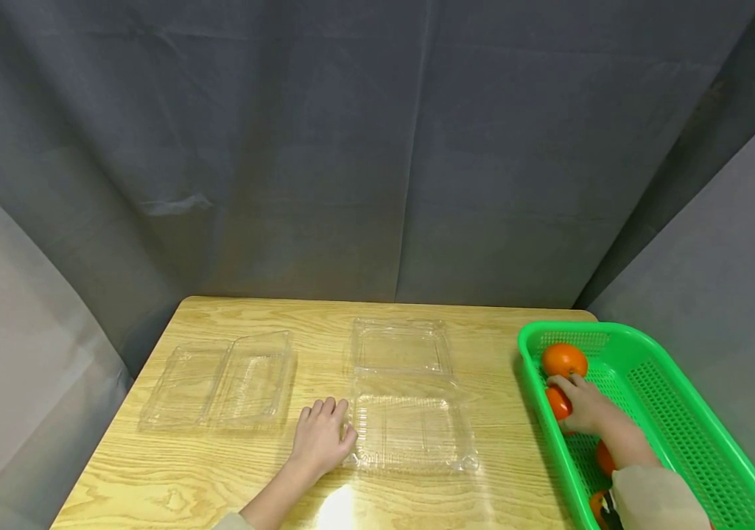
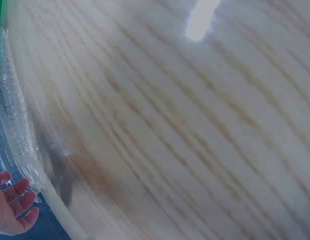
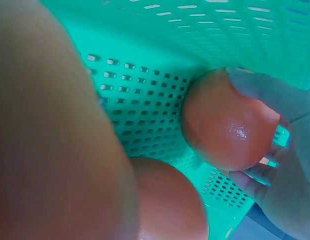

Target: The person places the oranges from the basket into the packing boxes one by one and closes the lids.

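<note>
My right hand point(image 1: 585, 406) is inside the green basket point(image 1: 665, 375), thumb and fingers curled round an orange-red round fruit point(image 1: 557, 403). The right wrist view shows this glossy fruit point(image 3: 230, 120) up against the basket wall, the thumb over its top and fingertips at its underside. Just behind it in the basket sits another orange fruit point(image 1: 564, 361). My left hand point(image 1: 320, 440) rests palm down with relaxed fingers at the left edge of an opened clear plastic clamshell container point(image 1: 410, 434). In the left wrist view, its fingers point(image 2: 22, 202) are beside the clear plastic.
A second opened clear clamshell point(image 1: 247, 383) lies on the wooden table point(image 1: 218, 471) to the left. More orange fruits point(image 1: 605, 458) lie in the near part of the basket, partly hidden by my right arm. Grey curtains point(image 1: 350, 184) hang round the table.
</note>
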Motion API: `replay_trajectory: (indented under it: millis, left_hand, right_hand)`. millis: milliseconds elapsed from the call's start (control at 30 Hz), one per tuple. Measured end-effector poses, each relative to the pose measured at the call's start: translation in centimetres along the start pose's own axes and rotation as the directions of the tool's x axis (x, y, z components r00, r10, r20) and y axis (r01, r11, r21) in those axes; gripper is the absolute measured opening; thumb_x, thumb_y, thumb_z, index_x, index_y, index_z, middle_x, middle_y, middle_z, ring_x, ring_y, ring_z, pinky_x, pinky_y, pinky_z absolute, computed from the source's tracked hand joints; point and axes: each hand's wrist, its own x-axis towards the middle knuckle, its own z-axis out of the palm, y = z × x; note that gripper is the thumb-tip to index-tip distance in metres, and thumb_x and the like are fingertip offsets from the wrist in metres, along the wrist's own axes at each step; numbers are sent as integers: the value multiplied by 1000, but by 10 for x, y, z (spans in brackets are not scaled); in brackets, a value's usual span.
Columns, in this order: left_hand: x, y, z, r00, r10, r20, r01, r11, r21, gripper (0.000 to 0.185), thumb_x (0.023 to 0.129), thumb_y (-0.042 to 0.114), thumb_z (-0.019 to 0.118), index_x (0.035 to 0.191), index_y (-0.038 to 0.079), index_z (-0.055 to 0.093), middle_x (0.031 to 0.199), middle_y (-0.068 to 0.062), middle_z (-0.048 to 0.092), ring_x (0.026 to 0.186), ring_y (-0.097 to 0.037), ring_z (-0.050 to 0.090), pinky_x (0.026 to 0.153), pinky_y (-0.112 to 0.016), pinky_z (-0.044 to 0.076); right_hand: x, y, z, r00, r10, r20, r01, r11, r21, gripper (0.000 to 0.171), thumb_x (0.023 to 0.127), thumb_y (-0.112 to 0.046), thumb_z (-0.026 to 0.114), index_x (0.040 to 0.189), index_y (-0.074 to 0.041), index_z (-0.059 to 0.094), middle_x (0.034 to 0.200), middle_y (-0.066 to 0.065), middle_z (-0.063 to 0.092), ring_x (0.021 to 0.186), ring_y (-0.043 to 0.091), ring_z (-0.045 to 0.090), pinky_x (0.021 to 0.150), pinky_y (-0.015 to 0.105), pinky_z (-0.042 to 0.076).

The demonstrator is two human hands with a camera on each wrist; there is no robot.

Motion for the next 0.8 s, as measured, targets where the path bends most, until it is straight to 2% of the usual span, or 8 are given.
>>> replay_trajectory:
  millis: [367,600,800]
  left_hand:
    - [0,-1,2,1000,2,-20,-2,1000,-2,37,82,34,53,110,11,58,92,-4,57,80,-20,51,68,-35,41]
    - [0,-1,2,1000,1,-14,-1,1000,7,38,82,35,53,111,11,58,91,-3,57,79,-19,50,68,-34,41]
    - [0,-1,1,1000,1,-13,-1,1000,12,37,82,35,53,110,11,58,91,-4,57,79,-20,50,68,-34,41]
  right_hand:
    - [2,0,-5,999,-16,-49,18,999,45,69,55,-12,75,117,-3,47,114,32,39,92,45,44,60,47,43]
    - [4,0,-10,993,-31,-117,36,999,38,69,57,-17,78,117,-2,47,106,30,42,85,42,47,58,46,44]
    - [5,-4,-18,975,-51,-214,59,998,31,71,57,-17,81,115,2,46,107,35,39,85,47,47,58,49,44]
